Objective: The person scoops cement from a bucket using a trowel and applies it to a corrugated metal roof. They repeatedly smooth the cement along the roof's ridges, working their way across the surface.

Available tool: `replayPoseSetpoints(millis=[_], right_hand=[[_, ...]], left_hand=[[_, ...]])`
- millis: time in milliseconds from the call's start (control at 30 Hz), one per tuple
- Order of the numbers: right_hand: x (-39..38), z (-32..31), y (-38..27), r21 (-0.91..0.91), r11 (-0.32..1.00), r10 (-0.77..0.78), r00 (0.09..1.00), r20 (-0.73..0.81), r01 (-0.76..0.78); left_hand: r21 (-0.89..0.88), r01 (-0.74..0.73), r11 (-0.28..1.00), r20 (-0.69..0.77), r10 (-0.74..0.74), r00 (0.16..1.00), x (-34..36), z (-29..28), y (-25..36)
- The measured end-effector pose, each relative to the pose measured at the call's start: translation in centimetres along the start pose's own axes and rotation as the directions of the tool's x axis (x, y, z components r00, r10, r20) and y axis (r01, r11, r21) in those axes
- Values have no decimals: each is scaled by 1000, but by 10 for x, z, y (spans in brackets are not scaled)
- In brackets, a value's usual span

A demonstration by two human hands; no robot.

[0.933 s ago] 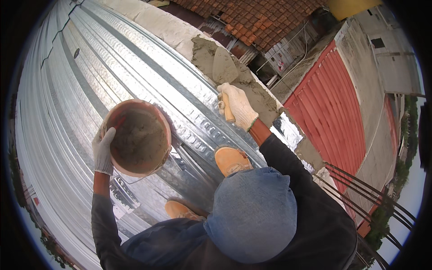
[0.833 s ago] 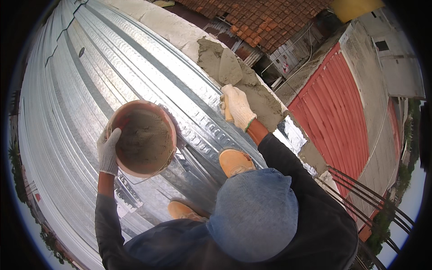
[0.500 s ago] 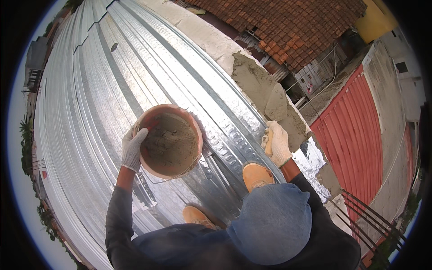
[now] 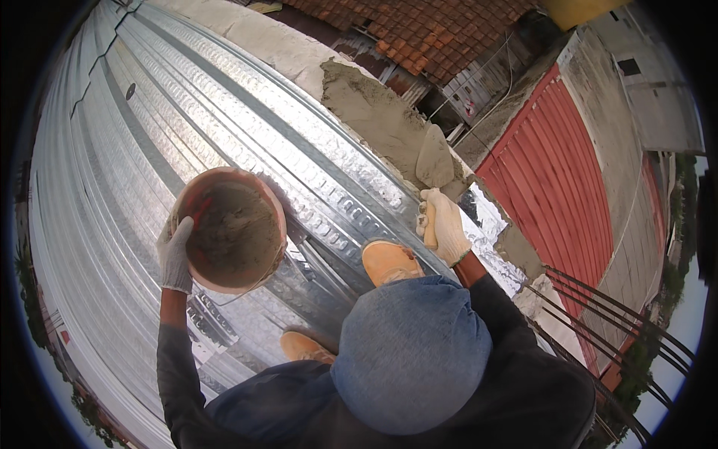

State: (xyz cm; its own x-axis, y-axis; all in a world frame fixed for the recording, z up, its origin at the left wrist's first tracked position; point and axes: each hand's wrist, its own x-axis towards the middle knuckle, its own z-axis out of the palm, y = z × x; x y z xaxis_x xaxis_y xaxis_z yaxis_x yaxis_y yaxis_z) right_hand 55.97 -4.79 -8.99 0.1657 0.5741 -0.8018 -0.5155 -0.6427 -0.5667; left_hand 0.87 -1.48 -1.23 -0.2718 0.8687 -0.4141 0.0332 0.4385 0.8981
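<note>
My left hand, in a pale knit glove, grips the left rim of a round reddish bucket. Grey wet mortar lies inside the bucket, which rests on the metal roofing. In my gloved right hand is a trowel, its light handle wrapped by my fingers. The trowel's blade points away from me and is coated with mortar. It lies against the fresh mortar strip along the top of the wall; whether it presses in cannot be told.
Ribbed shiny metal roofing spreads left and ahead, with my tan boots on it. Silver foil-like sheet covers part of the wall edge. Rebar rods jut out at right. Beyond the wall, lower, are a red metal roof and tiled roof.
The view has swung, so most things sit farther left. My right hand and trowel have come nearer along the wall, toward the foil. My left hand stays on the bucket rim.
</note>
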Motion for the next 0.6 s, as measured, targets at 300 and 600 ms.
replayPoseSetpoints(millis=[300,600], right_hand=[[-10,-32,-33,-901,301,-464,873,149,314],[12,-49,-76,-936,-341,-422,874,241,94]], left_hand=[[39,-24,999,9,23,1000,2,-4,-1],[31,8,999,10,-9,1000,2,5,2]])
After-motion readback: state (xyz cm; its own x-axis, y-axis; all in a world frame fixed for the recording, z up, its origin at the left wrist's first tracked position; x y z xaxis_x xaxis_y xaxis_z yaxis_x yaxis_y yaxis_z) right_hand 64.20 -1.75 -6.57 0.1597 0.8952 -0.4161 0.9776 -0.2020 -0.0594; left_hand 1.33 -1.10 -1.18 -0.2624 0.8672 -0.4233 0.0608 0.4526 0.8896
